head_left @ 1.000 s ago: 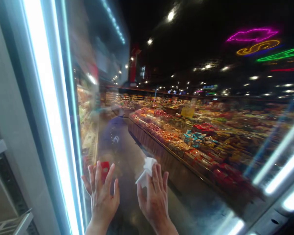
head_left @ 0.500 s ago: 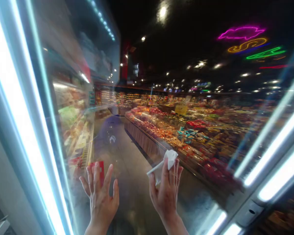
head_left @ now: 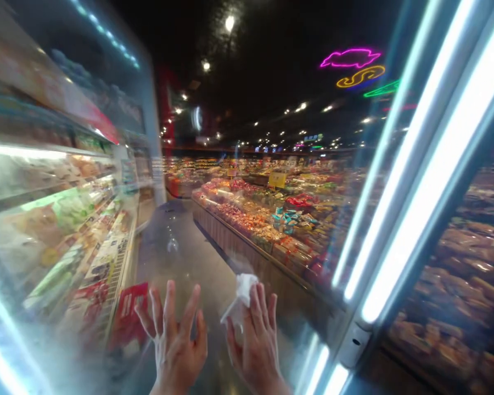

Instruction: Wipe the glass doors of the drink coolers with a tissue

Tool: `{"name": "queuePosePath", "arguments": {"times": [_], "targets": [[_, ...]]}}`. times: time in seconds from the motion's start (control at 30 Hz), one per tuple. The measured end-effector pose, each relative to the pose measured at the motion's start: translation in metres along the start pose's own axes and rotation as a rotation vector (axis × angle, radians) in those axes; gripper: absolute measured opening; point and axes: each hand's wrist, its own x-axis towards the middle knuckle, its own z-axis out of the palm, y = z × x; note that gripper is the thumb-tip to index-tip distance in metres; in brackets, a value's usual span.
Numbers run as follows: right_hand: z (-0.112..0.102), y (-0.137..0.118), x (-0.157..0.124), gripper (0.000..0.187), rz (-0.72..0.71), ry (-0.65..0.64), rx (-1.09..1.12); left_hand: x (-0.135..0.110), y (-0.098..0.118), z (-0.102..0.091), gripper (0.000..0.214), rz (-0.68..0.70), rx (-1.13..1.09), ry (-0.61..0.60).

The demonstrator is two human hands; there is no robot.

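Observation:
My left hand (head_left: 177,343) lies flat with spread fingers against the glass door (head_left: 230,137) of a chiller cabinet. Just to its right, my right hand (head_left: 255,343) presses a crumpled white tissue (head_left: 241,296) against the same glass with its fingers laid over it. The glass mirrors a supermarket aisle with produce displays. Both wrists leave the picture at the bottom edge.
A bright vertical light strip (head_left: 420,181) and the door frame run along the right side of the glass. Beyond it, another cabinet holds packaged goods (head_left: 461,285). Reflected shelves (head_left: 66,219) fill the left. Neon signs (head_left: 354,66) reflect high up.
My right hand with the tissue slid right and up across the glass, then back left and down beside the left hand. My view swung right; the left light strip left the picture.

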Motion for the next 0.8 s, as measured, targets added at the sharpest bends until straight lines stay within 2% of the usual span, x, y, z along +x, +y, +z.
{"name": "queuePosePath", "arguments": {"times": [0.07, 0.17, 0.23, 0.4, 0.43, 0.57, 0.63, 0.73, 0.8], "targets": [[-0.004, 0.013, -0.003, 0.078, -0.022, 0.009, -0.015, 0.001, 0.014, 0.007, 0.092, 0.013, 0.007, -0.008], [-0.011, 0.035, -0.002, 0.074, 0.166, 0.087, -0.039, 0.001, 0.032, 0.014, 0.095, 0.011, 0.024, 0.007], [-0.014, 0.045, -0.001, 0.074, 0.220, 0.097, -0.033, 0.000, 0.041, 0.019, 0.095, 0.017, 0.029, 0.024], [-0.017, 0.059, -0.006, 0.075, -0.032, 0.059, 0.004, -0.004, 0.058, 0.029, 0.089, 0.035, 0.015, 0.016], [-0.017, 0.063, -0.007, 0.075, -0.021, 0.076, 0.000, -0.005, 0.059, 0.031, 0.090, 0.038, 0.022, 0.023], [-0.019, 0.070, -0.004, 0.074, 0.194, 0.150, -0.009, -0.006, 0.061, 0.032, 0.093, 0.049, 0.060, 0.057], [-0.020, 0.064, -0.002, 0.075, 0.147, 0.122, 0.012, -0.006, 0.061, 0.030, 0.093, 0.047, 0.063, 0.050], [-0.021, 0.058, 0.003, 0.076, -0.018, 0.069, 0.044, -0.005, 0.057, 0.026, 0.092, 0.055, 0.056, 0.023], [-0.021, 0.061, 0.007, 0.071, 0.015, 0.093, 0.042, -0.004, 0.051, 0.023, 0.094, 0.069, 0.068, 0.021]]}}
